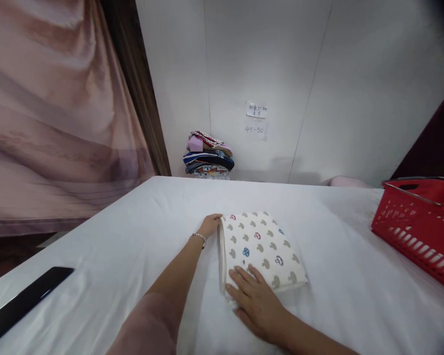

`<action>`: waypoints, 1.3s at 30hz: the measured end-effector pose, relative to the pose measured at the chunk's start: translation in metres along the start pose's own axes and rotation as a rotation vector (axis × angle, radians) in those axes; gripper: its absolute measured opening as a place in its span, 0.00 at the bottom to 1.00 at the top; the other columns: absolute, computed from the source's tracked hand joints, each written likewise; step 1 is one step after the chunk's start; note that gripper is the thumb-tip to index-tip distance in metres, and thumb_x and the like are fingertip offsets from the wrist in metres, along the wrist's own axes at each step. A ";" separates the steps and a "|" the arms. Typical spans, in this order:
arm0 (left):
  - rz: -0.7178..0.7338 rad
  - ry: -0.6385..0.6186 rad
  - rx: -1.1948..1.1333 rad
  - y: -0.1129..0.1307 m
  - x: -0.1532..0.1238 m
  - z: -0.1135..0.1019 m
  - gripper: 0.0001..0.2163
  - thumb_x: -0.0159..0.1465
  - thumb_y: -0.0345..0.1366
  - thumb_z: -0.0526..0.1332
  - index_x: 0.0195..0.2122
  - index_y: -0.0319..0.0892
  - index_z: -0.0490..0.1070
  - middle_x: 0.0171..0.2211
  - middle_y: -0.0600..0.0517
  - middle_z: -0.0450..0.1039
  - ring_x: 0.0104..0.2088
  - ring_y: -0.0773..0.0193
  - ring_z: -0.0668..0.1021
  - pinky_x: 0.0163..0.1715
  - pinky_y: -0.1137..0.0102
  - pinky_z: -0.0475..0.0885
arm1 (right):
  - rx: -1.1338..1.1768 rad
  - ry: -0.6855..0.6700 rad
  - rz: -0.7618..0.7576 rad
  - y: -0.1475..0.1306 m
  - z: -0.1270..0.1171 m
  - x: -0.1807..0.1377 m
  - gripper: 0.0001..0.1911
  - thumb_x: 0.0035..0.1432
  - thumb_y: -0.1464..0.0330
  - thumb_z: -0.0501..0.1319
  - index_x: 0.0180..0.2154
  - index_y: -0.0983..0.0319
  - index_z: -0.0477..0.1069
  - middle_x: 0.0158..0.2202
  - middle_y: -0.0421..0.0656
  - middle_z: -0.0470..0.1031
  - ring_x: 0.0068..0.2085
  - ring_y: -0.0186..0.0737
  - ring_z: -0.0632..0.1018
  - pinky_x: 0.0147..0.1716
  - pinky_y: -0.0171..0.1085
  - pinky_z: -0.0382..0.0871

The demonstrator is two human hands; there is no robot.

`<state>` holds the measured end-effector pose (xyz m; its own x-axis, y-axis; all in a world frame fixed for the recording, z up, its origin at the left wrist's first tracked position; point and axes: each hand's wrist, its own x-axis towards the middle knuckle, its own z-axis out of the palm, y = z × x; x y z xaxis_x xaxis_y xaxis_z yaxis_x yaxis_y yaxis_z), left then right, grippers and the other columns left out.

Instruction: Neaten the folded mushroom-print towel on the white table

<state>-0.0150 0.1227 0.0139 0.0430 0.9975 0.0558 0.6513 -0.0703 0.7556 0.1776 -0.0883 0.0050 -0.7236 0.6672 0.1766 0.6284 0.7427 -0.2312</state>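
Observation:
A folded white cloth (261,249) printed with grey, red, blue and purple mushrooms lies on the white-covered table (340,276). It is folded into a thick, roughly square bundle, with the layered edges showing on its left side. My left hand (209,225), a bracelet at the wrist, grips the far left corner of the cloth between its fingers; the thumb is partly hidden. Flat on the near left corner rests my right hand (257,303), its fingers spread over the fabric.
To the right stands a red plastic basket (418,222) with a metal handle. A black flat object (25,301) lies at the table's left. Beyond the far edge is a stack of folded fabrics (209,155) against the wall. Pink curtains (66,113) hang at left.

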 end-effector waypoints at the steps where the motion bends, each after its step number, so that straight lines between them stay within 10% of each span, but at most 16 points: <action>1: 0.007 0.014 0.010 0.005 -0.003 -0.001 0.17 0.57 0.28 0.53 0.47 0.40 0.72 0.48 0.49 0.73 0.48 0.61 0.74 0.49 0.69 0.67 | 0.002 0.006 -0.001 0.000 0.000 0.000 0.26 0.62 0.66 0.50 0.61 0.56 0.51 0.65 0.45 0.47 0.65 0.46 0.48 0.61 0.53 0.40; 8: 0.373 -0.022 0.278 0.036 -0.041 0.033 0.21 0.63 0.44 0.51 0.55 0.44 0.64 0.62 0.49 0.55 0.63 0.57 0.52 0.62 0.59 0.44 | 0.005 0.002 0.005 0.001 0.007 0.001 0.28 0.61 0.66 0.51 0.62 0.58 0.49 0.65 0.47 0.46 0.65 0.48 0.47 0.61 0.56 0.40; 16: 0.238 -0.059 0.404 0.023 -0.049 0.048 0.24 0.64 0.47 0.48 0.60 0.47 0.55 0.64 0.49 0.47 0.64 0.56 0.48 0.60 0.52 0.42 | 0.219 -0.036 0.059 0.013 -0.023 0.006 0.28 0.59 0.61 0.53 0.61 0.54 0.53 0.64 0.42 0.51 0.63 0.46 0.53 0.61 0.52 0.46; 22: 0.238 -0.005 0.464 0.026 -0.052 0.049 0.25 0.64 0.48 0.47 0.60 0.44 0.56 0.65 0.47 0.45 0.65 0.52 0.44 0.60 0.48 0.39 | 0.035 0.121 0.341 0.086 -0.058 0.060 0.27 0.61 0.62 0.49 0.60 0.65 0.55 0.64 0.50 0.51 0.64 0.46 0.51 0.61 0.48 0.46; 29: 0.162 -0.025 0.373 0.021 -0.053 0.051 0.25 0.63 0.49 0.47 0.61 0.50 0.54 0.65 0.51 0.44 0.65 0.53 0.44 0.59 0.48 0.42 | -0.127 -0.073 0.633 0.163 -0.031 0.088 0.33 0.62 0.52 0.41 0.62 0.65 0.48 0.66 0.49 0.43 0.65 0.47 0.44 0.60 0.51 0.37; 39: 0.159 -0.038 0.301 0.019 -0.053 0.050 0.25 0.63 0.50 0.48 0.60 0.51 0.54 0.65 0.52 0.44 0.65 0.55 0.44 0.59 0.50 0.46 | -0.075 -0.059 0.619 0.167 -0.029 0.083 0.31 0.63 0.53 0.41 0.61 0.63 0.50 0.65 0.47 0.46 0.65 0.46 0.45 0.60 0.50 0.38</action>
<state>0.0330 0.0691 -0.0067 0.1868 0.9739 0.1286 0.8281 -0.2265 0.5128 0.2307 0.0928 0.0087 -0.2320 0.9725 -0.0223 0.9530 0.2227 -0.2052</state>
